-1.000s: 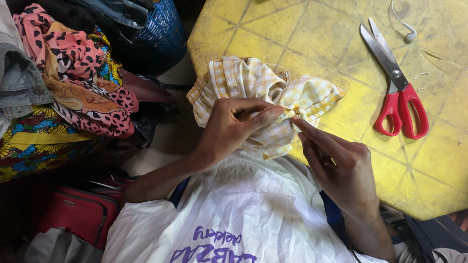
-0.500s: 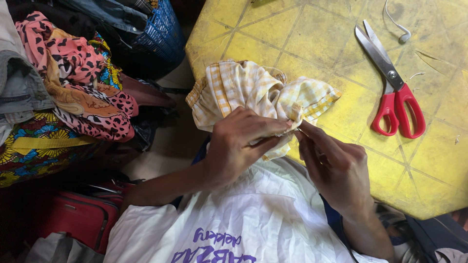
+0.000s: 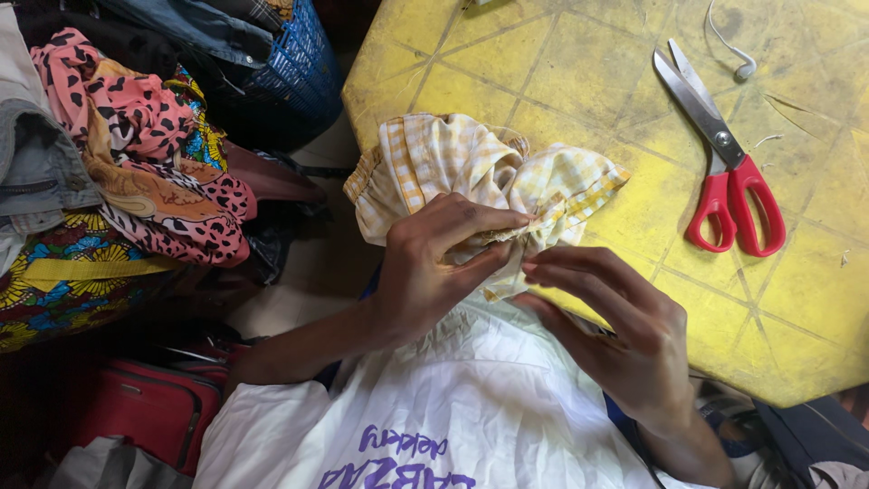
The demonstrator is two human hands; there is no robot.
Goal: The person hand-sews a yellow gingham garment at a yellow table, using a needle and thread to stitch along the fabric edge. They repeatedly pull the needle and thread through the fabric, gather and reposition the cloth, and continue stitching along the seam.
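Observation:
A bunched piece of yellow-and-white checked cloth lies over the near edge of a yellow table. My left hand pinches a fold of this cloth between thumb and fingers. Just to its right, my right hand has its fingertips at the same fold; whether they hold a needle is too small to tell. Below both hands a white plastic bag with purple print lies on my lap.
Red-handled scissors lie on the table to the right, with a white thread scrap above them. At the left are piled patterned fabrics, a blue basket and a red bag.
My left hand has shifted its grip along the cloth's fold. My right hand has drawn slightly away to the right and lower, fingers more spread. The view has come a little closer.

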